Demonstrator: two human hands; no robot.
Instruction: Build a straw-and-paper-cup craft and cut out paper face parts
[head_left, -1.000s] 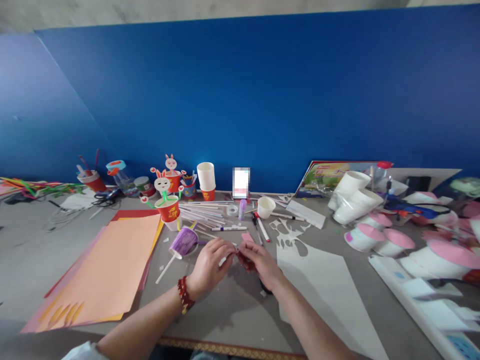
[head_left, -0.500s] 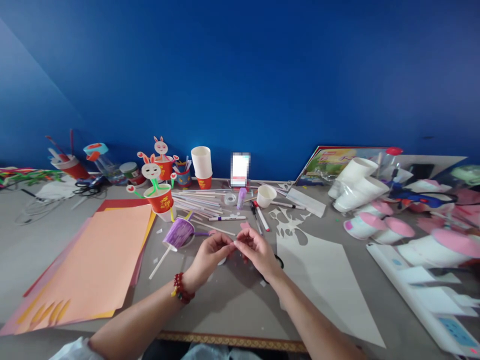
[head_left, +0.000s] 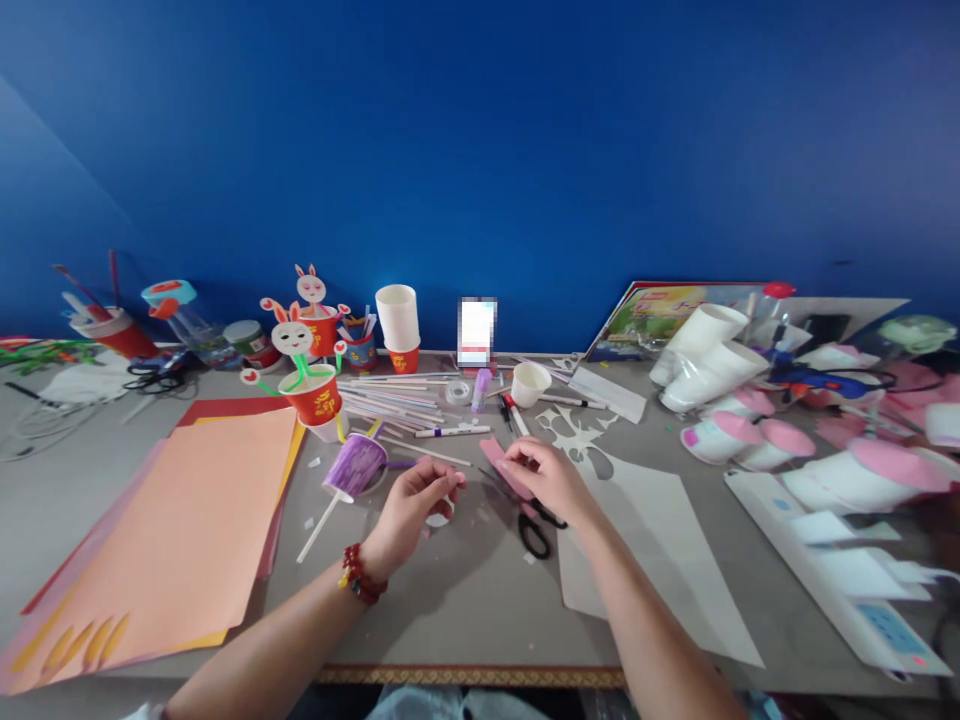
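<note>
My left hand [head_left: 418,502] is closed in a pinch above the table. At its fingertips is a small pinkish bit that I cannot clearly make out. Below those fingers lies a small white round piece [head_left: 440,515]. My right hand [head_left: 551,482] hovers over a pink paper strip [head_left: 491,452], its fingers loosely bent and apart, with no held thing visible. Under and beside that hand lie black-handled scissors [head_left: 535,536], partly hidden by it. To the left of my left hand, a purple-coloured paper cup [head_left: 355,467] lies tilted with a white stick at its end.
Coloured paper sheets [head_left: 172,520] lie at left, cut white paper [head_left: 660,560] at right. Behind are rabbit-decorated red cups [head_left: 311,397], paper sticks [head_left: 397,400], a glue stick [head_left: 481,390], markers and a white cup [head_left: 531,384]. A power strip [head_left: 832,580] lies far right.
My hands, fingertips together before, are now apart. The right hand has moved right over the scissors and pink strip; the left has shifted slightly left, still pinching. The camera view has turned slightly.
</note>
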